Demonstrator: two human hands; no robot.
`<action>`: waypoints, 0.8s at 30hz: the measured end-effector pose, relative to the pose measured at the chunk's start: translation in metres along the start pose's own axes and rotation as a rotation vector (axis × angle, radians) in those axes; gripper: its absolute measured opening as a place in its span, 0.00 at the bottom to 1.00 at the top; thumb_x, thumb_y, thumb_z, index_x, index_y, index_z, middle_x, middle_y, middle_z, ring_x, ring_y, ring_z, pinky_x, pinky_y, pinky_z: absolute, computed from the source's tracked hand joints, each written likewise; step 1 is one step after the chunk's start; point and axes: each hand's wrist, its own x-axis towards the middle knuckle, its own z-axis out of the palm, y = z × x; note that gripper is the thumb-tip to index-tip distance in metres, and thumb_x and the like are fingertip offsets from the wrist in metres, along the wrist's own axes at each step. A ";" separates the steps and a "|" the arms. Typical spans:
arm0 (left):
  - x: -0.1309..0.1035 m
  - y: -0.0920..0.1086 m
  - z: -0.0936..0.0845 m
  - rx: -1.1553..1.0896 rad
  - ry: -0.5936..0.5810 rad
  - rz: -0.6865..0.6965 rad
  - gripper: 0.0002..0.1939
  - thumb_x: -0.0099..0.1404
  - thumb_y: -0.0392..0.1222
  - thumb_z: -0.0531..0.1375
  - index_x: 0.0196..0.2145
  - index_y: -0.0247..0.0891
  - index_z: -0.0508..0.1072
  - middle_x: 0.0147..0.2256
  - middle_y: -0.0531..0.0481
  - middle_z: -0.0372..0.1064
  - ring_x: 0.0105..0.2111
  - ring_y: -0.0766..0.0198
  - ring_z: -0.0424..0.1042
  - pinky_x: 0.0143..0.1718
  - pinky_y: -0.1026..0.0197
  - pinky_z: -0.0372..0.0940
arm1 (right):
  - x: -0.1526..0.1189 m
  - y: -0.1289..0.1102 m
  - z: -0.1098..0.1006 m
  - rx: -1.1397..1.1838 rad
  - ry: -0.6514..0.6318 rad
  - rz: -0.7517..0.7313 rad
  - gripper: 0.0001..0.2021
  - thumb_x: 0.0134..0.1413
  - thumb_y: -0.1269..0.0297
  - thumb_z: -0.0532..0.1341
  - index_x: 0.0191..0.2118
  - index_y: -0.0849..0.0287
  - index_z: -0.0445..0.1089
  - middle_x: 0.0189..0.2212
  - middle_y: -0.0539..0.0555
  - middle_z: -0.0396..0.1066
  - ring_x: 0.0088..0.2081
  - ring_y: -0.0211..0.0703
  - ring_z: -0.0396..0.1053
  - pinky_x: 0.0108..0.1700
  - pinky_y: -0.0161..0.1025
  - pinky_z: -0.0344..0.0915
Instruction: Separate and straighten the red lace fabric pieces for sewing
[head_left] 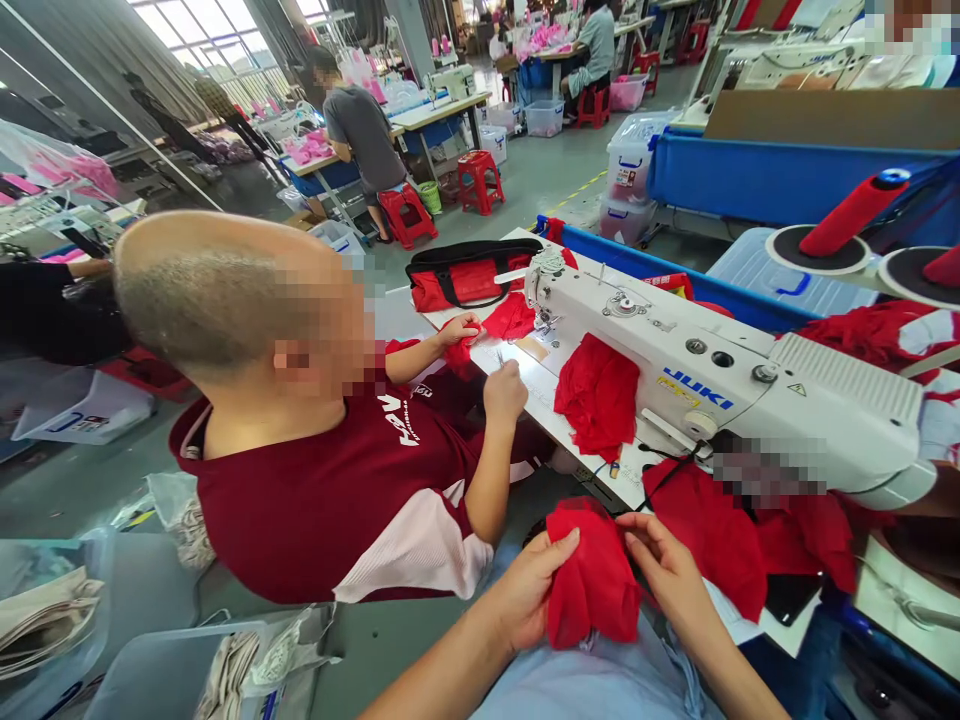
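A bunched piece of thin red fabric (589, 580) is held above my lap. My left hand (532, 590) grips its left side, the thumb lying on top. At its upper right edge, my right hand (667, 560) has thumb and fingers closed together on the cloth; part of that grip is hard to make out. More red fabric (705, 540) lies on the table just beyond my right hand. A white JUKI sewing machine (720, 370) stands past it, with a red cloth pile (598, 395) beside its arm.
A co-worker (315, 500) sits close at my left, handling red cloth and a small metal tool. A red and black bag (465, 275) lies on the white table (540, 395). Red thread cones (855, 215) stand at right. Plastic bins (180, 670) sit low at left.
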 end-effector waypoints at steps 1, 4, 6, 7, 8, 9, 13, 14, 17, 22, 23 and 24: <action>0.002 0.000 0.002 0.004 0.019 0.041 0.16 0.51 0.46 0.70 0.34 0.34 0.77 0.31 0.44 0.77 0.37 0.55 0.76 0.46 0.57 0.66 | 0.000 -0.001 -0.002 -0.036 0.050 -0.023 0.22 0.42 0.41 0.63 0.34 0.56 0.72 0.32 0.57 0.74 0.35 0.51 0.71 0.38 0.44 0.68; 0.008 0.001 0.007 0.049 0.052 0.105 0.19 0.48 0.47 0.72 0.35 0.33 0.76 0.33 0.44 0.77 0.37 0.56 0.76 0.47 0.55 0.66 | -0.003 -0.007 -0.006 -0.072 0.115 -0.060 0.22 0.45 0.42 0.62 0.35 0.57 0.72 0.32 0.56 0.73 0.34 0.49 0.70 0.38 0.44 0.68; 0.011 0.002 0.008 0.090 0.049 0.116 0.21 0.48 0.48 0.72 0.37 0.33 0.76 0.35 0.43 0.77 0.37 0.56 0.76 0.48 0.54 0.65 | -0.007 -0.014 -0.008 -0.027 0.087 -0.063 0.21 0.48 0.42 0.61 0.36 0.57 0.71 0.30 0.55 0.72 0.33 0.47 0.69 0.37 0.41 0.67; 0.011 0.002 0.008 0.107 0.047 0.120 0.22 0.49 0.49 0.72 0.38 0.33 0.77 0.36 0.43 0.77 0.38 0.56 0.76 0.48 0.54 0.65 | -0.009 -0.018 -0.008 -0.007 0.072 -0.065 0.21 0.49 0.42 0.61 0.36 0.57 0.71 0.30 0.55 0.72 0.33 0.46 0.69 0.36 0.40 0.67; 0.012 0.002 0.009 0.121 0.044 0.125 0.22 0.49 0.50 0.71 0.38 0.34 0.77 0.36 0.43 0.77 0.39 0.55 0.75 0.49 0.54 0.65 | -0.011 -0.021 -0.007 0.001 0.063 -0.069 0.21 0.50 0.42 0.61 0.37 0.57 0.71 0.30 0.54 0.71 0.33 0.46 0.68 0.36 0.39 0.67; 0.012 0.002 0.009 0.135 0.041 0.128 0.22 0.49 0.50 0.71 0.38 0.34 0.77 0.37 0.43 0.77 0.40 0.55 0.75 0.49 0.53 0.64 | -0.013 -0.024 -0.007 0.000 0.057 -0.073 0.21 0.51 0.42 0.60 0.37 0.57 0.71 0.31 0.54 0.71 0.33 0.45 0.68 0.35 0.38 0.66; 0.012 0.000 0.009 0.223 0.016 0.146 0.22 0.50 0.52 0.70 0.40 0.35 0.77 0.40 0.43 0.77 0.43 0.54 0.73 0.50 0.53 0.62 | -0.017 -0.029 -0.003 -0.006 0.010 -0.090 0.21 0.52 0.43 0.60 0.40 0.57 0.70 0.35 0.55 0.72 0.34 0.45 0.68 0.36 0.38 0.66; 0.012 -0.001 0.009 0.263 0.005 0.158 0.22 0.51 0.52 0.70 0.41 0.36 0.77 0.41 0.43 0.76 0.43 0.54 0.73 0.50 0.54 0.62 | -0.017 -0.030 -0.002 -0.011 0.004 -0.103 0.20 0.52 0.44 0.60 0.40 0.57 0.70 0.35 0.55 0.72 0.35 0.46 0.69 0.37 0.39 0.66; 0.013 0.000 0.009 0.386 -0.026 0.185 0.23 0.53 0.53 0.68 0.42 0.35 0.77 0.42 0.42 0.76 0.42 0.54 0.72 0.48 0.56 0.62 | -0.017 -0.030 -0.002 -0.049 0.064 -0.168 0.16 0.52 0.48 0.62 0.36 0.57 0.71 0.32 0.55 0.72 0.34 0.47 0.69 0.39 0.40 0.66; 0.019 0.007 0.010 0.367 -0.047 0.191 0.19 0.55 0.50 0.67 0.40 0.35 0.78 0.39 0.44 0.77 0.39 0.58 0.73 0.44 0.59 0.63 | -0.018 -0.033 -0.006 -0.039 0.138 -0.203 0.14 0.52 0.50 0.62 0.35 0.57 0.71 0.29 0.54 0.71 0.30 0.44 0.67 0.33 0.38 0.65; 0.020 0.009 0.011 0.347 -0.053 0.189 0.18 0.56 0.49 0.67 0.41 0.35 0.78 0.39 0.45 0.77 0.38 0.59 0.73 0.43 0.60 0.63 | -0.018 -0.033 -0.007 -0.020 0.128 -0.188 0.15 0.52 0.49 0.62 0.35 0.57 0.71 0.28 0.53 0.71 0.29 0.43 0.66 0.31 0.37 0.65; 0.020 0.010 0.012 0.333 -0.058 0.187 0.17 0.56 0.48 0.67 0.41 0.36 0.78 0.39 0.46 0.77 0.38 0.60 0.73 0.43 0.61 0.63 | -0.018 -0.032 -0.007 -0.001 0.121 -0.172 0.15 0.52 0.49 0.62 0.35 0.57 0.71 0.28 0.53 0.71 0.28 0.42 0.66 0.30 0.36 0.64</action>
